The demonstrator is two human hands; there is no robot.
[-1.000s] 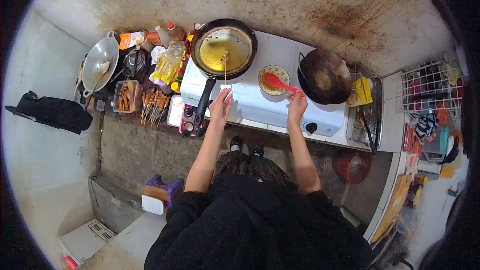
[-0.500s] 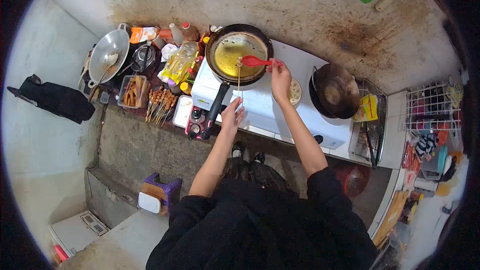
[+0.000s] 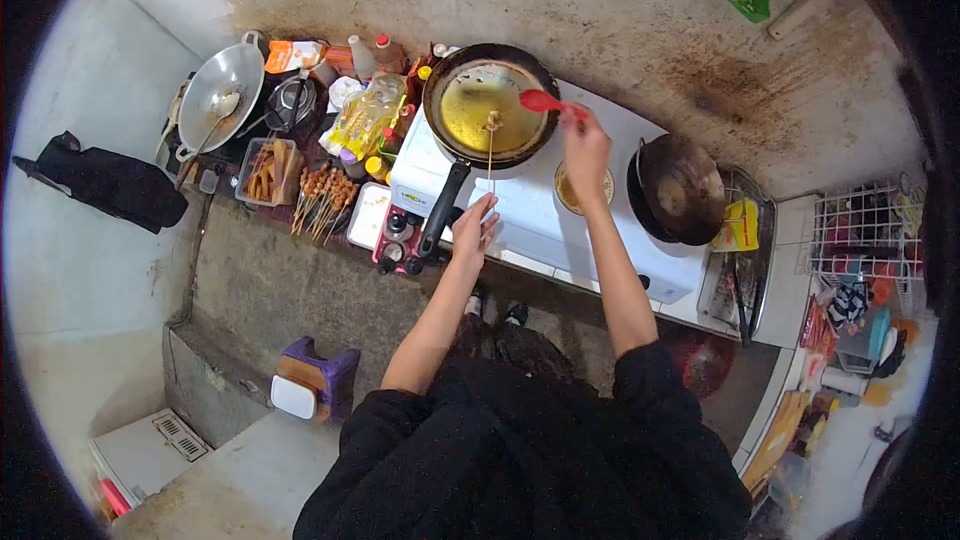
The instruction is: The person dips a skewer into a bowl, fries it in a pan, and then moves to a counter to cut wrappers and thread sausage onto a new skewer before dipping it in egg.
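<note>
My left hand (image 3: 474, 228) pinches the lower end of a thin skewer (image 3: 491, 155). At its top a small piece of food (image 3: 493, 121) is held over the frying pan (image 3: 432, 112), which has yellowish oil (image 3: 465, 123) in it. My right hand (image 3: 587, 152) is closed around the handle of a red spoon (image 3: 541, 101), its head above the pan's right side, apart from the food. Below my right hand a round bowl (image 3: 568, 196) is partly hidden on the white stove (image 3: 520, 210). The pan's black handle (image 3: 445, 208) points toward me, left of my left hand.
A dark wok (image 3: 676, 190) stands on the right of the stove. To the left are several meat skewers (image 3: 325, 198), a plastic box of brown food (image 3: 268, 172), bottles (image 3: 362, 56) and a metal wok (image 3: 222, 95). A purple stool (image 3: 335, 370) is on the floor.
My right hand has drawn the red spoon up and to the right, away from the food on the skewer. The left hand still holds the skewer over the pan. The view has shifted slightly.
</note>
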